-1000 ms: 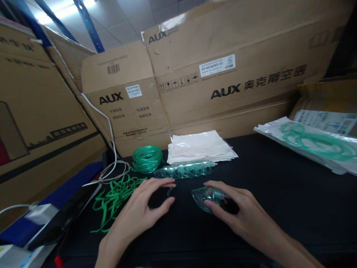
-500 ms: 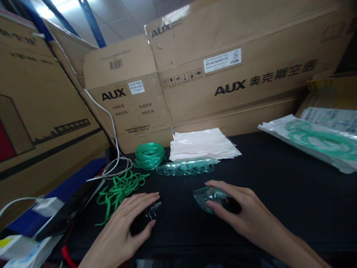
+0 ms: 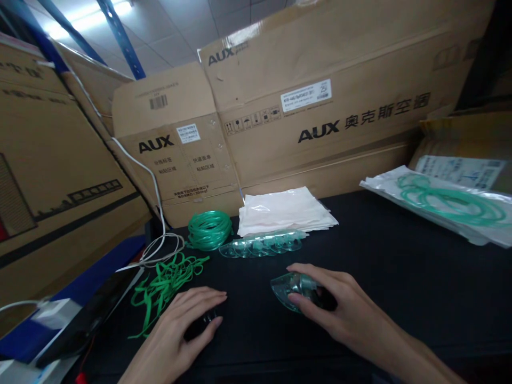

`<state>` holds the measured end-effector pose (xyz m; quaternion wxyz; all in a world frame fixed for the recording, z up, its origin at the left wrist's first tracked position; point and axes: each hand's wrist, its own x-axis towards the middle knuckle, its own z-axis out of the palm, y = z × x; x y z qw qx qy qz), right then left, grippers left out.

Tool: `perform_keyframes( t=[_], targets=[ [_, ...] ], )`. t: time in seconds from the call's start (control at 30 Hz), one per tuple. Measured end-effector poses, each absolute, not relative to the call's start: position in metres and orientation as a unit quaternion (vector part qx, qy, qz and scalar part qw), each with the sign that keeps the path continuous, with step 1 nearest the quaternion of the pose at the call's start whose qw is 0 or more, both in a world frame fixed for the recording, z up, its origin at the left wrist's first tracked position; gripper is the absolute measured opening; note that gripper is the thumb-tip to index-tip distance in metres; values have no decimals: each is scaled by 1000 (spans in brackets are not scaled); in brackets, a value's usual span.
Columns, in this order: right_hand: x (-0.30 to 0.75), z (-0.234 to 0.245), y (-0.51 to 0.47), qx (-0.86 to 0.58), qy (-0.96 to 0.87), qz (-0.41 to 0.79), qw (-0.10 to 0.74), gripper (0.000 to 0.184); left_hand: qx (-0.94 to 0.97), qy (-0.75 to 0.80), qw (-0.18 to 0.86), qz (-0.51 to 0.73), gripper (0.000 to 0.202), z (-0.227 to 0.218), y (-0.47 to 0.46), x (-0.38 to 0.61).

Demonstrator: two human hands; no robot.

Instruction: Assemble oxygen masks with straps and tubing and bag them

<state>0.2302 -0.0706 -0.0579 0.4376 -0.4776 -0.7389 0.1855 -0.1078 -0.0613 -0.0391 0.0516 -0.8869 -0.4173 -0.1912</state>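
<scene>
My right hand has its thumb and fingers closed round a clear green face mask, tilted on or just over the black table. My left hand rests to the left, fingers curved round a small clear plastic piece, mostly hidden behind them. Beyond my hands lies a row of nested clear masks. Left of that row sits a coil of green tubing. Tangled green elastic straps lie just past my left hand.
A stack of white plastic bags lies behind the masks on the black table. At right is a bagged set with green tubing. Large cardboard boxes wall the back and left. A white cable hangs down at left.
The view has shifted slightly. Both hands keep nearly the same pose, the right still holding the mask. Less of the clear piece shows at my left hand.
</scene>
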Motion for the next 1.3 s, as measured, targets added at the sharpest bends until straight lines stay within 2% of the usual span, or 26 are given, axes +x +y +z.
perform_keyframes(
  t=[0.27, 0.47, 0.7, 1.0, 1.3],
  targets=[
    [230, -61, -69, -485, -732, 204, 433, 42, -881, -423, 82, -194, 31, -40, -60, -114],
    [238, -38, -62, -481, -736, 238, 414, 39, -885, -400, 67, -228, 27, -12, -51, -73],
    [279, 13, 3, -430, -785, 114, 432, 42, -897, -341, 7, -281, 20, 27, 6, 13],
    [298, -22, 38, -415, -796, 187, 400, 38, -912, -303, -26, -276, 21, -9, 50, 40],
    [296, -23, 31, -416, -822, 186, 341, 34, -907, -297, -52, -293, 28, -21, 59, 33]
  ],
)
